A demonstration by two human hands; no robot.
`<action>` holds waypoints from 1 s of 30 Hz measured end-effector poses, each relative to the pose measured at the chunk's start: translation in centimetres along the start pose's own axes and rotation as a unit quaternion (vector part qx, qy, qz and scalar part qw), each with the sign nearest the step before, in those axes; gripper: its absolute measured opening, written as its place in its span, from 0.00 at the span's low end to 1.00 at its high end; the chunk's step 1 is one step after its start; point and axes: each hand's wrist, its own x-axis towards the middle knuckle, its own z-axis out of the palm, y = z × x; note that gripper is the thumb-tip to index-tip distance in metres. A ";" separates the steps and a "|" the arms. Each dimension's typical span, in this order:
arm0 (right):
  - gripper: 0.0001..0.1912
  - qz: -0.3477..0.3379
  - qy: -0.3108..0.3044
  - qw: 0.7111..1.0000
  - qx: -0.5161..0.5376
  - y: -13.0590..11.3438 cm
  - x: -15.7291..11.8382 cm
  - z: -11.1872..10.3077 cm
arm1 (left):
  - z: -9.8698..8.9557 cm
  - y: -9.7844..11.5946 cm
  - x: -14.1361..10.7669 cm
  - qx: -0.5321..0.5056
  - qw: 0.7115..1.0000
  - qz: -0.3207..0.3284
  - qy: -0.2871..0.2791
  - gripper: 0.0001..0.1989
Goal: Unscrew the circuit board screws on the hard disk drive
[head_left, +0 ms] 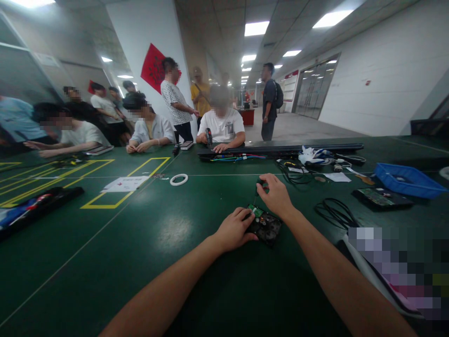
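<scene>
A black hard drive with a green circuit board (pixel 267 225) lies on the green table (pixel 140 262), in front of me. My left hand (pixel 235 228) grips its left side, fingers on the upper edge and thumb at the lower edge. Over the drive's far end, my right hand (pixel 275 194) is closed round the dark handle of a screwdriver (pixel 257 189), which is held upright. Its thin shaft points down at the circuit board; the tip's exact contact is too small to tell.
A blue tray (pixel 409 180), another drive-like device (pixel 384 197) and black cables (pixel 335 211) lie to the right. White gloves (pixel 312 156) and long dark bars (pixel 280 149) are farther back. A white ring (pixel 178 179) lies left of centre. People sit across the table.
</scene>
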 end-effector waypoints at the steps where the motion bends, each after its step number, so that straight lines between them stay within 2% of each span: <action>1: 0.10 0.005 -0.002 1.000 0.006 0.1 0.0 0.0 | -0.1 0.0 0.0 0.001 1.000 0.000 -0.001 0.38; 5: 0.09 0.011 -0.005 1.000 0.006 0.2 0.0 0.0 | -0.2 0.1 0.0 0.006 1.000 0.000 -0.002 0.38; 13: 0.08 -0.027 0.009 0.999 -0.038 -0.6 0.1 -0.5 | -0.3 0.1 0.0 0.001 1.000 0.000 -0.006 0.38; 30: 0.10 -0.009 -0.001 0.999 -0.034 -0.4 0.1 -0.3 | 0.0 0.0 0.0 0.001 1.000 -0.001 -0.003 0.38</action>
